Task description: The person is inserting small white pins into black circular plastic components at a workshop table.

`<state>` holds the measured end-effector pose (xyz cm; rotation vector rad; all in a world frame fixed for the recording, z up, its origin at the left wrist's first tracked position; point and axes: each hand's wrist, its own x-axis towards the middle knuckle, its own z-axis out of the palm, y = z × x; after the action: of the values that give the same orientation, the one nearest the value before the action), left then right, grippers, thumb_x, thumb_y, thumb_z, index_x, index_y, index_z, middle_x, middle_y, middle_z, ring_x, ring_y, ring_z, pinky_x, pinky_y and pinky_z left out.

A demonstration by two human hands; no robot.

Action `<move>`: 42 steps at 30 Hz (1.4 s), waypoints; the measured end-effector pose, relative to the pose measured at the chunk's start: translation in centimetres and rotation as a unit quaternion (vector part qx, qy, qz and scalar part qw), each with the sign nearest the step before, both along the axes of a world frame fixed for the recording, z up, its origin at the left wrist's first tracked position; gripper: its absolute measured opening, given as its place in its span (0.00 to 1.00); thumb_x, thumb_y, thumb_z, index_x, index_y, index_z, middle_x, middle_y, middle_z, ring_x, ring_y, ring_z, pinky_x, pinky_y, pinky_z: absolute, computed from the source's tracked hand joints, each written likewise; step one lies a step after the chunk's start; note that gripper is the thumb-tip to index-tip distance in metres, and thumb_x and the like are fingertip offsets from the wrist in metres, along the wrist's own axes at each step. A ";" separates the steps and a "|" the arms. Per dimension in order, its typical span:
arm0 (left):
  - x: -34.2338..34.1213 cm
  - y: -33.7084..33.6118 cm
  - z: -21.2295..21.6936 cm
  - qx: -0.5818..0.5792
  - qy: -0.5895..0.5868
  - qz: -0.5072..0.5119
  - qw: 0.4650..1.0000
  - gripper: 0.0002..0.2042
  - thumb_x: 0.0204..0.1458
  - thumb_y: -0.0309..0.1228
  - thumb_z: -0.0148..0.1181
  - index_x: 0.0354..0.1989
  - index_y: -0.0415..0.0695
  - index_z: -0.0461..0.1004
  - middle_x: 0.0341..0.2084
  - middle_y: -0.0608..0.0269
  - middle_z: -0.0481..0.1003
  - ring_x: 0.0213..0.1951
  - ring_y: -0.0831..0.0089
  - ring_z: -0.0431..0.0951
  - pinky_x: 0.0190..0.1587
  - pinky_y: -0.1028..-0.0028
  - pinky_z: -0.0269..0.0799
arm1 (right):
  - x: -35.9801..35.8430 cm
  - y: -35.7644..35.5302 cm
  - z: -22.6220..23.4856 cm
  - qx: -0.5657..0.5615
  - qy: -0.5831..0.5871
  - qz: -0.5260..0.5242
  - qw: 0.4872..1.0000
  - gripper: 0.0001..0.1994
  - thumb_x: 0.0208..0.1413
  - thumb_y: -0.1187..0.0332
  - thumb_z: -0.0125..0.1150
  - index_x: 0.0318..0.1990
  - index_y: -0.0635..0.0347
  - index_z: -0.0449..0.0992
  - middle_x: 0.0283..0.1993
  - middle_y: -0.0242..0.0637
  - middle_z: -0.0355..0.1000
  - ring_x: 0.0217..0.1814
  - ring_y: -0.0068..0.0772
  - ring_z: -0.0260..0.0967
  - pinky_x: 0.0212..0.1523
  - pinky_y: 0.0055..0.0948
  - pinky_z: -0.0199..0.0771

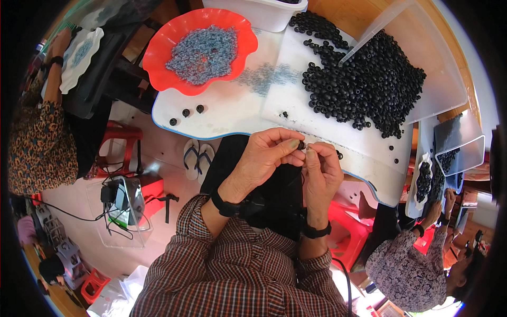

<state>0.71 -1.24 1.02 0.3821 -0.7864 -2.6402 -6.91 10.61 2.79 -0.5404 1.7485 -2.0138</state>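
Just off the front edge of the white table (211,119), my two hands meet at their fingertips. My left hand (264,157) pinches a small round black part (301,145) between thumb and fingers. Against it, my right hand (323,169) is closed in a pinch; whatever its fingertips hold is too small to make out. A large heap of the same black parts (364,84), many with a hole through them, spreads over a white board beyond my right hand. To the far left, a red scalloped dish (153,58) holds a pile of small grey, shiny pieces (203,55).
Three black parts (186,112) lie apart at the table's left. A clear plastic bin (438,68) lies tipped beside the heap, and a white tub (248,18) stands behind. People work at the left (39,142) and right (409,269). Red stools (351,232) and sandals (198,158) are below.
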 end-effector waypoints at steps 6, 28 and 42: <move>0.4 -0.2 -0.2 -0.020 -0.005 -0.002 1.000 0.10 0.60 0.23 0.52 0.47 0.32 0.73 0.34 0.56 0.77 0.34 0.73 0.80 0.40 0.77 0.79 | 0.0 0.0 -0.1 0.001 0.001 0.023 1.000 0.02 0.59 0.78 0.57 0.39 0.66 0.74 0.40 0.30 0.66 0.36 0.16 0.65 0.36 0.15 0.68; 3.4 -1.7 -0.5 -0.062 -0.060 0.017 0.996 0.10 0.59 0.24 0.54 0.46 0.33 0.75 0.33 0.58 0.78 0.29 0.77 0.77 0.32 0.78 0.77 | -0.3 -2.1 0.7 0.096 -0.044 0.092 0.990 0.05 0.58 0.73 0.60 0.39 0.65 0.75 0.31 0.29 0.72 0.27 0.14 0.65 0.29 0.15 0.66; 4.1 -2.6 -1.0 0.034 -0.003 0.056 0.998 0.13 0.61 0.26 0.52 0.50 0.32 0.72 0.36 0.54 0.77 0.31 0.76 0.78 0.35 0.79 0.79 | -1.9 -4.6 -0.7 0.221 0.331 -0.055 0.916 0.04 0.54 0.79 0.59 0.37 0.65 0.76 0.33 0.39 0.69 0.29 0.31 0.68 0.30 0.28 0.69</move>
<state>4.82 -3.85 -0.03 0.4387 -0.6595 -2.5666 -8.85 6.00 2.13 -1.0667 2.5846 -1.4921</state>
